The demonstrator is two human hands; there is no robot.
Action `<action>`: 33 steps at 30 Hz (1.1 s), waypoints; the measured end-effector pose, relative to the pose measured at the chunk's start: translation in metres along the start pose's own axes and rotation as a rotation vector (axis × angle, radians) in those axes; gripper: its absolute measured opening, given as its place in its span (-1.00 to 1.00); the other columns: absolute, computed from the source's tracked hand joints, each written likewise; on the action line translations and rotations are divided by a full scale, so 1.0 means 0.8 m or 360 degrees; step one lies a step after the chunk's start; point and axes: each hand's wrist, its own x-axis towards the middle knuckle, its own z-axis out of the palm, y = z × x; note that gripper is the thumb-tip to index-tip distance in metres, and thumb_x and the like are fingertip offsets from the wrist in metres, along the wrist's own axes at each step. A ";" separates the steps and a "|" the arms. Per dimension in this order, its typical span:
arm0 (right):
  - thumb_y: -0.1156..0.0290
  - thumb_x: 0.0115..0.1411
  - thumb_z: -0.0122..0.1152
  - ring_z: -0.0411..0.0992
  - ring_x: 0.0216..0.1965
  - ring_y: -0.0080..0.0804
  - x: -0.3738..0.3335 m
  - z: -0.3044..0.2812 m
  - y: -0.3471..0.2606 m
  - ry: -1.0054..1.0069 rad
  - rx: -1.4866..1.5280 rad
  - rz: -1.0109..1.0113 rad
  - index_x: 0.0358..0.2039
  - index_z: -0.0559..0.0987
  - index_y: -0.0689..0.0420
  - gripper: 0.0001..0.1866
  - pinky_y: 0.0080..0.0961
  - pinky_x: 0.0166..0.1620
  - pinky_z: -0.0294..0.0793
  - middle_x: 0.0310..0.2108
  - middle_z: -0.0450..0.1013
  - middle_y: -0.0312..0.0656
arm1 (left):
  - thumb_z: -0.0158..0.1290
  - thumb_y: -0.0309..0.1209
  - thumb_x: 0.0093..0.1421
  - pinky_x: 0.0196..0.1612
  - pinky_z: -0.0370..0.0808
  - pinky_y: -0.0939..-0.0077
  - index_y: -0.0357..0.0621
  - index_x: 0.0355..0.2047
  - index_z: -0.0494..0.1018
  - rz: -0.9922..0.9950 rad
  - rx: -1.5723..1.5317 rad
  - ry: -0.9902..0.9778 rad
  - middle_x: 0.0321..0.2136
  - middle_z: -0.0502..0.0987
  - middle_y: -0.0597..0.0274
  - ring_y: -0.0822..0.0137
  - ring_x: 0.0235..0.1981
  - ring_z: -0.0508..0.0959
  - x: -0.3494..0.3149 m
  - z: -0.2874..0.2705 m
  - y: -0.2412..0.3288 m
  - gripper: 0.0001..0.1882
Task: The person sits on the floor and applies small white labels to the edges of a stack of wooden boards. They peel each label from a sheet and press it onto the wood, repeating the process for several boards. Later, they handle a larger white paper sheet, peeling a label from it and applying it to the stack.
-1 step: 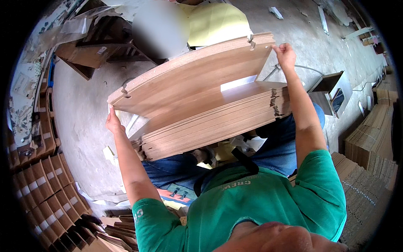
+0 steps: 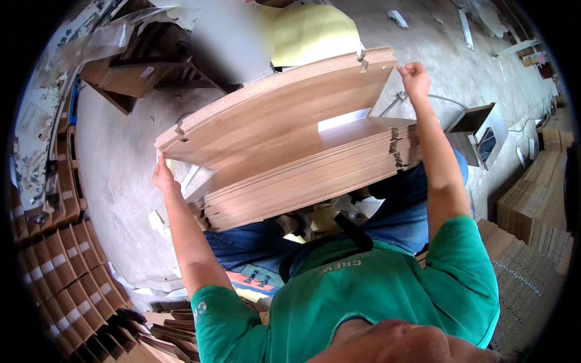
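Head view: I am pinching the left corner of a brown board point(image 2: 272, 121) with my left hand point(image 2: 163, 175). My right hand point(image 2: 415, 80) is hanging by the right corner, fingers bent in, and I cannot tell if it is gripping. The board is tilting up over a stack of flat boards point(image 2: 302, 189). The stack is lying just in front of me, and I am wearing a green shirt point(image 2: 375, 290).

Two hands point(image 2: 163, 175) point(image 2: 416, 81), one panel stack point(image 2: 302, 183)
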 end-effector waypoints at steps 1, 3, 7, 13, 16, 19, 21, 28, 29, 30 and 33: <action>0.33 -0.08 0.31 0.39 -0.53 -0.51 0.007 -0.010 0.008 -0.0072 0.0333 0.0070 -0.47 0.45 0.19 -0.74 -0.60 -0.42 0.38 -0.56 0.44 -0.24 | 0.22 -0.10 -0.11 -0.17 0.35 0.41 -0.38 -0.29 0.45 -0.0017 -0.0012 -0.0019 -0.33 0.50 0.09 0.35 -0.26 0.44 -0.008 0.003 0.006 -0.45; 0.41 -0.09 0.31 0.37 -0.54 -0.53 0.023 -0.023 0.024 -0.0232 0.1013 0.0205 -0.45 0.44 0.20 -0.76 -0.63 -0.45 0.36 -0.57 0.42 -0.27 | 0.21 -0.18 -0.10 -0.22 0.36 0.44 -0.32 -0.29 0.46 -0.0006 -0.0024 -0.0042 -0.34 0.50 0.11 0.35 -0.30 0.44 -0.013 -0.001 0.008 -0.53; 0.53 -0.09 0.26 0.34 -0.52 -0.57 0.012 -0.047 -0.030 -0.0399 0.1360 0.0262 -0.38 0.42 0.24 -0.76 -0.69 -0.42 0.36 -0.49 0.40 -0.26 | 0.18 -0.33 -0.11 -0.28 0.36 0.51 -0.24 -0.25 0.46 0.0008 -0.0064 -0.0076 -0.35 0.50 0.12 0.36 -0.36 0.45 -0.003 -0.027 0.005 -0.61; 0.58 -0.11 0.19 0.35 -0.45 -0.60 0.012 -0.029 -0.039 -0.0526 0.1063 0.0047 -0.32 0.40 0.23 -0.72 -0.68 -0.35 0.38 -0.44 0.39 -0.27 | 0.13 -0.48 -0.13 -0.25 0.35 0.48 -0.36 -0.13 0.35 0.0073 0.0473 -0.0290 -0.31 0.47 0.09 0.36 -0.31 0.44 0.012 -0.052 0.022 -0.51; 0.58 -0.12 0.18 0.35 -0.43 -0.59 -0.002 0.001 -0.041 -0.0463 0.0714 -0.0095 -0.33 0.41 0.22 -0.73 -0.66 -0.30 0.40 -0.44 0.39 -0.30 | 0.19 -0.24 -0.06 -0.20 0.33 0.45 -0.37 -0.10 0.35 0.0071 0.0448 -0.0187 -0.28 0.46 0.07 0.33 -0.29 0.43 0.002 -0.032 0.037 -0.43; 0.54 -0.12 0.19 0.34 -0.46 -0.61 -0.005 0.028 -0.030 -0.0236 0.0561 -0.0225 -0.37 0.42 0.21 -0.76 -0.66 -0.29 0.40 -0.48 0.39 -0.34 | 0.17 -0.06 -0.05 -0.14 0.32 0.40 -0.37 -0.13 0.38 -0.0119 0.0349 -0.0174 -0.24 0.47 0.05 0.33 -0.24 0.43 -0.015 0.002 0.053 -0.37; 0.52 -0.12 0.22 0.34 -0.48 -0.57 -0.002 0.040 -0.022 -0.0086 0.0511 -0.0311 -0.39 0.41 0.22 -0.76 -0.63 -0.32 0.40 -0.50 0.38 -0.31 | 0.15 -0.02 -0.05 -0.13 0.33 0.38 -0.34 -0.19 0.42 -0.0068 0.0393 -0.0116 -0.26 0.47 0.03 0.33 -0.23 0.44 -0.004 0.010 0.041 -0.39; 0.21 -0.13 0.33 0.40 -0.51 -0.32 0.013 0.004 0.018 0.0017 -0.0184 -0.0178 -0.53 0.43 0.20 -0.65 -0.48 -0.38 0.40 -0.56 0.42 -0.15 | 0.17 -0.36 -0.05 -0.08 0.32 0.48 -0.31 -0.30 0.46 0.0120 0.0104 -0.0122 -0.31 0.50 0.06 0.32 -0.22 0.45 0.002 0.012 0.010 -0.67; 0.21 -0.13 0.33 0.39 -0.51 -0.37 0.015 -0.001 0.018 -0.0021 -0.0044 -0.0110 -0.52 0.44 0.20 -0.66 -0.50 -0.39 0.39 -0.57 0.42 -0.17 | 0.16 -0.43 -0.06 -0.07 0.31 0.49 -0.32 -0.31 0.46 0.0219 0.0185 -0.0146 -0.31 0.50 0.07 0.33 -0.21 0.45 0.006 0.006 0.000 -0.71; 0.22 -0.13 0.33 0.39 -0.52 -0.41 0.016 -0.007 0.018 -0.0061 0.0096 -0.0042 -0.51 0.45 0.20 -0.66 -0.52 -0.39 0.39 -0.58 0.42 -0.20 | 0.12 -0.53 -0.07 -0.05 0.30 0.51 -0.31 -0.30 0.46 0.0147 -0.0010 -0.0092 -0.31 0.50 0.08 0.33 -0.20 0.45 0.006 0.006 -0.014 -0.73; 0.30 -0.07 0.30 0.34 -0.53 -0.61 0.008 -0.022 0.001 -0.0149 0.0411 -0.0068 -0.48 0.48 0.21 -0.74 -0.63 -0.41 0.35 -0.57 0.42 -0.31 | 0.11 -0.50 -0.05 -0.05 0.31 0.49 -0.32 -0.26 0.46 0.0028 -0.0139 0.0038 -0.28 0.49 0.08 0.32 -0.19 0.45 -0.001 0.007 -0.029 -0.71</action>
